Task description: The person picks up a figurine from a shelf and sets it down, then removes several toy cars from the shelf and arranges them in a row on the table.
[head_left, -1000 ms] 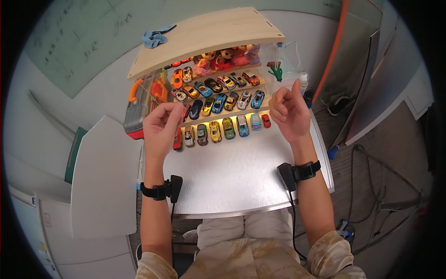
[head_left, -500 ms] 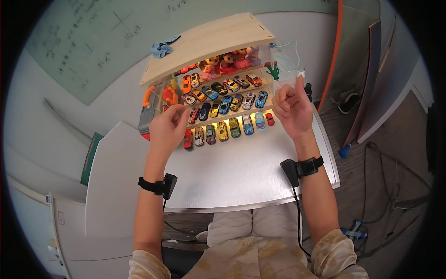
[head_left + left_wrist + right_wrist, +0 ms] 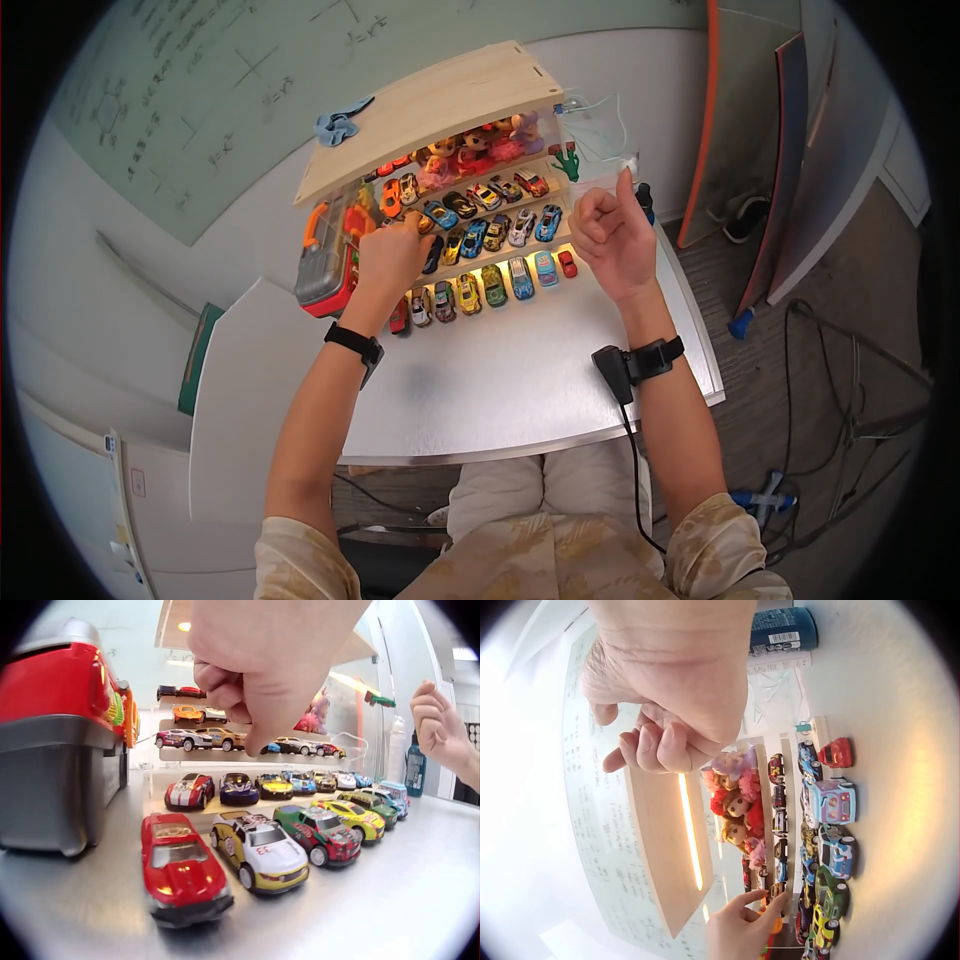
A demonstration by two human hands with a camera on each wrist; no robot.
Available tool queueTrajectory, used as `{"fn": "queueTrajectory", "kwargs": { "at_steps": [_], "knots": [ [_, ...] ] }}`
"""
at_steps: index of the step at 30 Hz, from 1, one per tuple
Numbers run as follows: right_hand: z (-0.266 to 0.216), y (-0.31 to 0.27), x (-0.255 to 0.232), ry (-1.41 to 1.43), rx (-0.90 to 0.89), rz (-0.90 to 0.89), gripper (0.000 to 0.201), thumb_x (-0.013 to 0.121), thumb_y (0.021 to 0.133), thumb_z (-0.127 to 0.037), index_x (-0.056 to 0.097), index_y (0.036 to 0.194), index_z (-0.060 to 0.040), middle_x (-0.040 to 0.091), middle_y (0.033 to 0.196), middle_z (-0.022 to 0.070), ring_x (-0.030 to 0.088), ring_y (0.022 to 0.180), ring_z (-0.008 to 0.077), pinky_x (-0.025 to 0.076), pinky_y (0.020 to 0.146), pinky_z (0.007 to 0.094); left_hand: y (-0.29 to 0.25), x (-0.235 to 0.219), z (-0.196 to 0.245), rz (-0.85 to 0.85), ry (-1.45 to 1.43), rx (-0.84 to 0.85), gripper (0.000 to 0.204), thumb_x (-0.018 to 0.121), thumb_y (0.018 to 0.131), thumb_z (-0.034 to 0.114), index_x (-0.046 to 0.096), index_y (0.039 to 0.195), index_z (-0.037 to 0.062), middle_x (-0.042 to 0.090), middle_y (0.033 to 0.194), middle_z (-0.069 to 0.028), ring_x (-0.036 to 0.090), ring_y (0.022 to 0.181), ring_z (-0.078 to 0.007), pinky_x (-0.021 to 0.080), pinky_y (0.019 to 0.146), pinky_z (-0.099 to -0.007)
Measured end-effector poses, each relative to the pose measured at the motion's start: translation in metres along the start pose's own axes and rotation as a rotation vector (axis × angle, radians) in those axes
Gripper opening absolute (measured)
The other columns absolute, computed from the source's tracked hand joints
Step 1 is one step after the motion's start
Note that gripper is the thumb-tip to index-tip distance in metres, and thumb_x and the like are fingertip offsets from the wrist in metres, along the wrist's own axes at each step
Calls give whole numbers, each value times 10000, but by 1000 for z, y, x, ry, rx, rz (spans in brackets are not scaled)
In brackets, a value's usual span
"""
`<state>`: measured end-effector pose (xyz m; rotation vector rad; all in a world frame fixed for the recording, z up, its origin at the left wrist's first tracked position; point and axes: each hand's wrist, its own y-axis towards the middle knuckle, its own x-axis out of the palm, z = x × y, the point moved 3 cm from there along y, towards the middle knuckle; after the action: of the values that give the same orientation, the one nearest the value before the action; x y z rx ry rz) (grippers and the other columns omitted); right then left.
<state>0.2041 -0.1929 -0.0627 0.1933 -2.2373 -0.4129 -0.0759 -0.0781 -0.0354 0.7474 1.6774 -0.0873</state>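
Note:
In the head view my left hand reaches over the left end of the toy car rows on the shelf. In the right wrist view its thumb and forefinger pinch the sides of a gold-orange toy car, which stands level on the second tier between other cars. My right hand hovers at the right of the display, fingers loosely curled with nothing in them. On the table in front stand a red toy car, a white-and-yellow car and several more in a line.
A wooden shelf top with a blue cloth covers the tiers. Dolls sit at the back. A red-and-grey toolbox stands at left, a blue bottle at right. The metal table extends in front.
My left hand has moved forward and slightly right, from in front of the rows to the gold-orange car on the second tier. The right hand stays raised in nearly the same pose.

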Motion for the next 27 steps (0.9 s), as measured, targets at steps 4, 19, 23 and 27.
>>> {"fn": "queueTrajectory", "kwargs": {
  "at_steps": [4, 19, 23, 27],
  "knots": [
    [-1, -1, 1, 1, -7, 12, 647, 373, 1080, -619, 647, 847, -81, 391, 602, -48, 344, 521, 71, 271, 476, 227, 5, 11, 0, 20, 45, 55, 332, 745, 917, 361, 656, 1032, 62, 726, 743, -127, 734, 707, -295, 564, 611, -412],
    [-2, -1, 2, 5, -19, 39, 668, 371, 1067, -647, 639, 853, -74, 402, 617, -41, 342, 528, 73, 269, 478, 229, -2, 25, -3, 318, 24, 303, 136, 693, 910, 186, 636, 837, 87, 663, 637, -49, 679, 558, -217, 514, 511, -364],
    [-3, -1, 3, -20, -18, 39, 673, 365, 1068, -648, 641, 851, -74, 412, 620, -38, 352, 536, 75, 271, 482, 231, -9, 7, 3, 344, 38, 323, 134, 720, 911, 212, 684, 891, 85, 629, 601, -38, 649, 529, -211, 504, 501, -352],
    [-2, -1, 4, -17, -11, 41, 679, 357, 1069, -649, 641, 839, -77, 413, 619, -38, 360, 544, 79, 272, 485, 232, -26, -34, 12, 494, -103, 375, 120, 772, 871, 162, 689, 907, 84, 590, 575, -27, 602, 484, -203, 478, 482, -341]
  ]
}}
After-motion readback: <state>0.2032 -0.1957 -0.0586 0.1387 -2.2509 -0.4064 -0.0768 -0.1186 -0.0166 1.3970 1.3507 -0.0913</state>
